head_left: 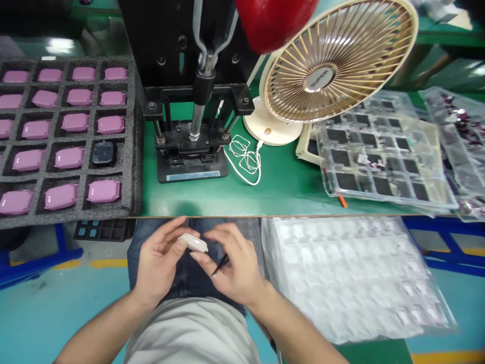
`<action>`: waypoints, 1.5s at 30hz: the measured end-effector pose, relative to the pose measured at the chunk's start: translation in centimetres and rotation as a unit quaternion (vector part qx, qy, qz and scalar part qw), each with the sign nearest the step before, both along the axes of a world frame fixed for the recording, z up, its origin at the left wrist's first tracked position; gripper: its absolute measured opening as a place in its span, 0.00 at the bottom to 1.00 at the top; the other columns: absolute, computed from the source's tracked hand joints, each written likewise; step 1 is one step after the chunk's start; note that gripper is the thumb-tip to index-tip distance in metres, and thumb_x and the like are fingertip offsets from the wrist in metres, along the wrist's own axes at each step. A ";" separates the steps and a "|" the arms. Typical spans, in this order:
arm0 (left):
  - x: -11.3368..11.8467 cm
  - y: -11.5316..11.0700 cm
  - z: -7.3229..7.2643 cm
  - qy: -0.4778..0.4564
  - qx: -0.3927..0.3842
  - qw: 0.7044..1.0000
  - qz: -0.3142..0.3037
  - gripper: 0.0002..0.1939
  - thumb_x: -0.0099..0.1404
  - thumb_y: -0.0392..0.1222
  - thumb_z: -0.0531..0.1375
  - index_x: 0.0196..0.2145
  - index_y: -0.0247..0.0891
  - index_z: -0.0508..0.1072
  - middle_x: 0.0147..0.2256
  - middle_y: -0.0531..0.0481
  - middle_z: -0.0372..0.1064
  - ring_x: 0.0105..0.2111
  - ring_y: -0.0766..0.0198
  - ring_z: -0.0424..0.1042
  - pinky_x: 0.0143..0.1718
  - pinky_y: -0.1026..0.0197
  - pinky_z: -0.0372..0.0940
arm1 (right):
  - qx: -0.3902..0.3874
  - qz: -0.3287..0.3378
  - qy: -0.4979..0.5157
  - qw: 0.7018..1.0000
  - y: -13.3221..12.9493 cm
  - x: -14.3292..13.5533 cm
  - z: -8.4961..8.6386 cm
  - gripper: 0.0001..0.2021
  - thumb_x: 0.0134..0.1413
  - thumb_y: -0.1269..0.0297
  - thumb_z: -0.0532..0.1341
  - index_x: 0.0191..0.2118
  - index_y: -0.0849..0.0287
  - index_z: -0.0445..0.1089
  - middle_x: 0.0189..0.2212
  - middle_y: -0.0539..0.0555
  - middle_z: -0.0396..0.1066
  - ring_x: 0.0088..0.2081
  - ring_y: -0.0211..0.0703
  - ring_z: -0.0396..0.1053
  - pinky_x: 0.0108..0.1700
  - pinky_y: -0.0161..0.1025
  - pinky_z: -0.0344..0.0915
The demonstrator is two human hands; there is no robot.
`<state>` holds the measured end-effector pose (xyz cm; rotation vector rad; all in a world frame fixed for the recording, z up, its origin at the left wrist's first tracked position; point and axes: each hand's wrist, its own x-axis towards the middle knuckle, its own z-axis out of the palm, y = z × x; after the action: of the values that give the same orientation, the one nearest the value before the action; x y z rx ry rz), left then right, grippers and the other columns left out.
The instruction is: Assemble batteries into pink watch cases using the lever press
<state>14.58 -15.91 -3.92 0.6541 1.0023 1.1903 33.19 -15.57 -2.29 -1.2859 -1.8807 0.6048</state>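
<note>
Over my lap, just in front of the bench edge, my left hand [161, 258] pinches a small pale case [194, 242] between thumb and fingers. It looks like a watch body, with a rounded block shape. My right hand [235, 260] is close beside its right end, with thumb and forefinger near the case; I cannot tell if they touch it. A thin black pointed tool [221, 264] is tucked in my right palm, its tip pointing down and left. Most of that tool is hidden by the hand.
A grey foam tray [136, 151] with several pink cases and one dark case stands left. Ahead is a black press [193, 136] with a red part [276, 20] overhead. A fan [322, 76], white cable [253, 179] and clear compartment trays [386, 194] lie right. White trays [341, 273] sit at lower right.
</note>
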 end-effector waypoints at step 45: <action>2.7 12.0 2.0 0.539 0.439 0.718 0.025 0.05 0.63 0.35 0.69 0.38 0.38 0.81 0.49 0.39 0.82 0.50 0.45 0.80 0.57 0.43 0.74 | 0.520 0.007 -0.173 0.836 18.0 -0.2 18.4 0.15 0.73 0.58 0.64 0.61 0.48 0.75 0.53 0.54 0.81 0.32 0.38 0.78 0.24 0.38 0.59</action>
<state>17.24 -3.95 -1.91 2.2881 1.3391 1.2837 32.99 2.46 16.08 -0.6391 -1.9988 -0.6671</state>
